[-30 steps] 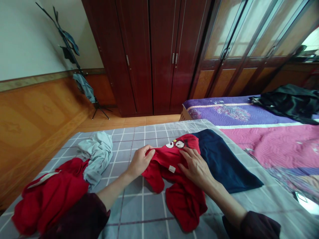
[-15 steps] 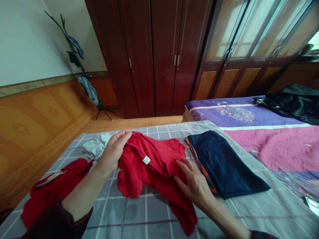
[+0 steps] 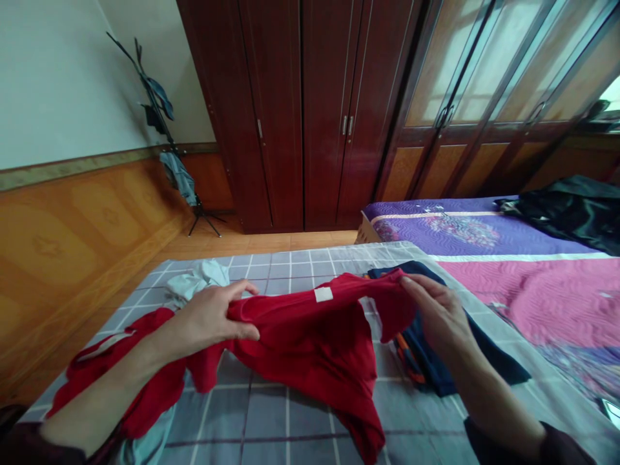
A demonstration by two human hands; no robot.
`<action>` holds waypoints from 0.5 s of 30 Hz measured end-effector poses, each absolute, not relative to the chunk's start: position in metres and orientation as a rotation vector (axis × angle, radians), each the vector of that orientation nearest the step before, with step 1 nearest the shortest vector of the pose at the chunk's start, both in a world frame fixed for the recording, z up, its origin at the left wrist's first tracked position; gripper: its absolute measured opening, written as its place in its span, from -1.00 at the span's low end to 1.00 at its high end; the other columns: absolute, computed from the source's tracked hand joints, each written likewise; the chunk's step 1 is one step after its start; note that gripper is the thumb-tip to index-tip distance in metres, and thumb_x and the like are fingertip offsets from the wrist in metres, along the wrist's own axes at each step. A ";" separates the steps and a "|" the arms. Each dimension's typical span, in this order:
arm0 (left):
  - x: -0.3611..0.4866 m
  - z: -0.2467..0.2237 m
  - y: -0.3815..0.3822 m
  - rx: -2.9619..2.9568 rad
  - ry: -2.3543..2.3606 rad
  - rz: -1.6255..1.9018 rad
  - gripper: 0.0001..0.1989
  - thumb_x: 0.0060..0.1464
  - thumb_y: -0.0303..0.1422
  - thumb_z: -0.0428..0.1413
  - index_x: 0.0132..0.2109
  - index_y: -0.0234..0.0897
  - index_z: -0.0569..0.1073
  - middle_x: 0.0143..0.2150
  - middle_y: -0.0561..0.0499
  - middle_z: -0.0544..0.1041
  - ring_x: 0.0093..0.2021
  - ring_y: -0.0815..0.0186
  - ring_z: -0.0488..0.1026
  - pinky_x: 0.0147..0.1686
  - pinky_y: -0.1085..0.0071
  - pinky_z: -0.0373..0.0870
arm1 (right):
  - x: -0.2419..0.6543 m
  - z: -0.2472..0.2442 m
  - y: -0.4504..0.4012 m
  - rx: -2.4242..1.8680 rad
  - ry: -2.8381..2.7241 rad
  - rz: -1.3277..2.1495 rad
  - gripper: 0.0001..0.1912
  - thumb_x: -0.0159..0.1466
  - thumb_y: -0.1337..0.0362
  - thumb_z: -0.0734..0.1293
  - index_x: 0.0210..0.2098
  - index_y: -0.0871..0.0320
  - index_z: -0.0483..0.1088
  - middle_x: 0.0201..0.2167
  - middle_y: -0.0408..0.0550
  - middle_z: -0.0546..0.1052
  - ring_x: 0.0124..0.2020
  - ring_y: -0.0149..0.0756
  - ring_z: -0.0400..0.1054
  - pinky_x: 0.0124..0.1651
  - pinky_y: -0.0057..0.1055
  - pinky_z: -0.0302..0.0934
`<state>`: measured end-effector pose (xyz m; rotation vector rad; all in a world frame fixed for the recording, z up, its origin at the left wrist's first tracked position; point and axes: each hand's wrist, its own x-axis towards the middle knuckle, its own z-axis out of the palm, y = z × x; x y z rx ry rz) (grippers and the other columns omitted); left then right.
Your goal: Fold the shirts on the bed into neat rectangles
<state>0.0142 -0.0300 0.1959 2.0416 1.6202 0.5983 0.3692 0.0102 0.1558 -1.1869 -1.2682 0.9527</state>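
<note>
The red garment [image 3: 310, 329] is stretched over the checked bedspread [image 3: 264, 420] — its edge pinched firmly between thumb and fingers of the right hand [image 3: 433, 307]. By the left hand [image 3: 217, 316] (thumb and fingers parted) its other end is loosely held.

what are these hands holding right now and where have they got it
A red garment: the right hand pinches one upper corner, the left hand the opposite end.

Red garment [image 3: 310, 329], white tag, stretched out
</note>
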 end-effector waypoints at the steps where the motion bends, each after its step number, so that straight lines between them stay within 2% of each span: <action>1: 0.009 0.193 -0.032 2.125 1.670 0.499 -0.67 -0.15 -0.20 0.23 -0.17 -0.16 0.50 -0.40 0.06 0.53 -0.34 0.19 0.48 -0.30 0.39 0.33 | 0.374 0.169 0.009 -1.157 -1.176 1.009 -0.77 0.13 0.07 0.38 -0.31 0.07 0.48 -0.52 -0.14 0.53 -0.55 -0.35 0.38 -0.50 -0.46 0.27; 3: 0.000 0.192 -0.034 2.203 1.732 0.473 -0.82 -0.03 -0.25 0.10 -0.27 -0.17 0.52 -0.35 0.02 0.55 -0.26 0.14 0.49 -0.24 0.35 0.33 | 0.380 0.195 0.003 -1.108 -1.063 0.995 -0.77 0.06 0.07 0.44 -0.37 0.05 0.47 -0.58 -0.18 0.49 -0.63 -0.41 0.32 -0.57 -0.50 0.22; 6: -0.013 0.205 -0.036 2.067 1.730 0.768 -0.79 0.04 -0.31 -0.02 -0.28 -0.21 0.50 -0.30 0.02 0.56 -0.24 0.17 0.48 -0.25 0.38 0.35 | 0.388 0.227 -0.011 -1.179 -1.104 0.662 -0.74 0.04 0.01 0.44 -0.39 0.03 0.48 -0.58 -0.16 0.49 -0.63 -0.39 0.31 -0.60 -0.49 0.21; 8: -0.022 0.223 -0.038 1.935 1.746 1.015 -0.78 0.01 -0.31 0.01 -0.23 -0.24 0.49 -0.30 0.04 0.55 -0.27 0.22 0.47 -0.29 0.43 0.35 | 0.395 0.242 -0.020 -1.260 -1.329 0.419 -0.67 0.02 -0.08 0.42 -0.37 0.01 0.51 -0.57 -0.10 0.50 -0.62 -0.34 0.33 -0.62 -0.45 0.21; 12: -0.035 0.266 -0.048 1.760 1.772 1.413 -0.74 -0.08 -0.36 0.07 -0.18 -0.28 0.47 -0.29 0.08 0.53 -0.30 0.28 0.45 -0.29 0.45 0.36 | 0.411 0.258 -0.030 -1.261 -1.923 -0.045 -0.47 -0.21 -0.15 0.47 -0.26 -0.12 0.53 -0.56 -0.09 0.53 -0.63 -0.27 0.33 -0.62 -0.36 0.17; 15: -0.040 0.302 -0.055 1.657 1.796 1.690 -0.61 -0.08 -0.35 0.04 -0.06 -0.34 0.44 -0.22 0.08 0.53 -0.26 0.26 0.47 -0.23 0.33 0.41 | 0.424 0.274 -0.031 -1.365 -1.885 -0.232 -0.63 -0.25 -0.09 0.48 -0.42 -0.17 0.54 -0.62 -0.11 0.50 -0.65 -0.28 0.31 -0.62 -0.36 0.07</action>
